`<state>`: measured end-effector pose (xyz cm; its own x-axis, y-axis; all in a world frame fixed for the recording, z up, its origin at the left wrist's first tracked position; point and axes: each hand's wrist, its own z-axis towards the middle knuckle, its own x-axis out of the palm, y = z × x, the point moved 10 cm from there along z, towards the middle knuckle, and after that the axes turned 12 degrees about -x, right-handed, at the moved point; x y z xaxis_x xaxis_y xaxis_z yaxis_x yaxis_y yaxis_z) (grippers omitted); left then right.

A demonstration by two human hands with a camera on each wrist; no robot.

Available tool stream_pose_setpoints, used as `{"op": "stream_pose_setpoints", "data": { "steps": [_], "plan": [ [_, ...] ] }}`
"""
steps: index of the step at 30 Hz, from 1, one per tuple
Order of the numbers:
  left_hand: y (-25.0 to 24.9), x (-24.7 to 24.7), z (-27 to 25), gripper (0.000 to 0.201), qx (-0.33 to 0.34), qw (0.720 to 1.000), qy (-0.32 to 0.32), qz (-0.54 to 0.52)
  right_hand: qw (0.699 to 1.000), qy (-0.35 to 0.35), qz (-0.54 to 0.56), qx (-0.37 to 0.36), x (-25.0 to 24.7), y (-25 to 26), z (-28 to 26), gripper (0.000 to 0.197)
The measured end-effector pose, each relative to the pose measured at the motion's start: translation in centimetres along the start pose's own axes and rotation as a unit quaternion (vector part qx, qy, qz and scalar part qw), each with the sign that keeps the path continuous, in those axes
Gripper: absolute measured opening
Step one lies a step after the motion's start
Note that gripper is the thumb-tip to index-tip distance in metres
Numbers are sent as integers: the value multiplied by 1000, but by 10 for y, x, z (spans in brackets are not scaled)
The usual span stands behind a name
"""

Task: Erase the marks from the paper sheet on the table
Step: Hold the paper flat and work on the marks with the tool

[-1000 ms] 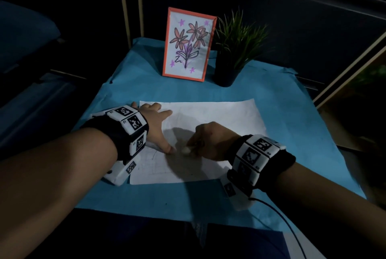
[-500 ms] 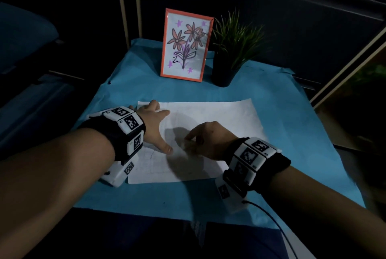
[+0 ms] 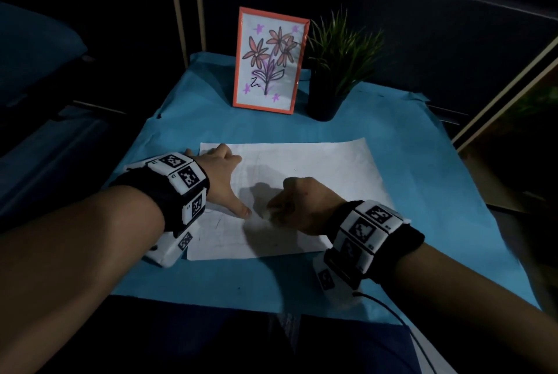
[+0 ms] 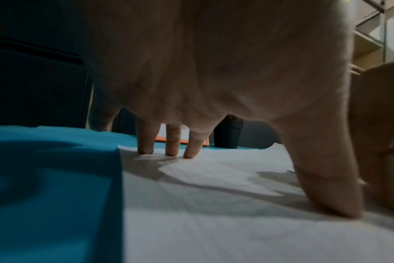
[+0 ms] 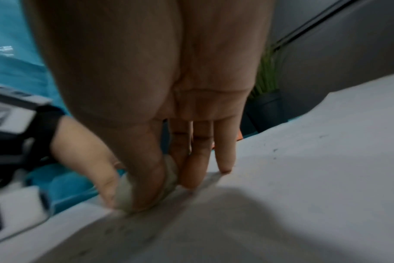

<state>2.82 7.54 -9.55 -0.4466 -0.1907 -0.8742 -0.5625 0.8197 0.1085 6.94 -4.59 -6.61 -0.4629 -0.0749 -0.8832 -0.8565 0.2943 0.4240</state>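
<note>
A white paper sheet point(image 3: 317, 168) with faint pencil marks lies on the blue table cover point(image 3: 422, 162). My left hand point(image 3: 223, 180) is spread flat on the sheet's left part, fingertips point(image 4: 171, 151) and thumb point(image 4: 333, 199) pressing it down. My right hand point(image 3: 296, 207) pinches a small whitish eraser point(image 5: 169, 179) between thumb and fingers, its bottom against the paper just right of the left thumb. The right wrist view is blurred. Thin pencil lines point(image 3: 217, 222) show near the left thumb. The same sheet shows in the wrist views point(image 4: 214, 222) point(image 5: 304, 169).
An orange-framed flower drawing point(image 3: 270, 62) stands at the back of the table with a dark potted plant point(image 3: 335, 71) to its right. Blue cover shows all round the sheet. Dark furniture surrounds the table. A cable point(image 3: 392, 313) trails from my right wristband.
My right hand with the eraser has rubbed back and forth: away to the right, then back leftward beside the left thumb. My left hand has stayed pressed on the sheet.
</note>
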Motion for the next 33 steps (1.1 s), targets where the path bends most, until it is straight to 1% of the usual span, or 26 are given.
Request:
{"op": "stream_pose_setpoints", "data": {
  "steps": [4,6,8,10,11,13,17,19,22,25,29,30,33],
  "plan": [
    [1,1,2,127,-3,1000,1,1,997,58,45,6,19,-3,-10,13],
    [2,2,2,127,-3,1000,5,0,997,72,27,-5,16,-1,-8,20],
    [1,1,3,126,-2,1000,4,1,999,38,21,-3,4,-2,-5,26],
    [1,1,3,125,-3,1000,6,0,1000,-7,18,-1,-5,-4,-2,28],
    [1,1,3,125,-5,1000,7,0,1000,-18,13,-3,-5,-4,-2,28],
    [1,1,3,126,-6,1000,10,1,1000,-6,8,-6,5,-6,-4,29],
    [1,1,2,125,-6,1000,9,-3,999,44,28,-2,23,-13,-11,31],
    [1,1,1,124,-6,1000,10,-4,999,39,18,-12,17,-11,-10,29],
    [1,0,1,124,-6,1000,8,1,1000,11,6,-20,4,-3,-5,30],
    [1,0,0,125,-6,1000,9,2,1000,9,11,-22,9,0,-8,29],
    [1,0,0,125,-7,1000,8,-2,997,59,39,-18,21,-3,-20,30],
    [1,0,0,125,-6,1000,8,-4,997,60,40,-14,20,-3,-19,28],
    [1,-1,0,123,-6,1000,5,-3,999,26,21,-7,12,-5,-12,26]
  ]
}}
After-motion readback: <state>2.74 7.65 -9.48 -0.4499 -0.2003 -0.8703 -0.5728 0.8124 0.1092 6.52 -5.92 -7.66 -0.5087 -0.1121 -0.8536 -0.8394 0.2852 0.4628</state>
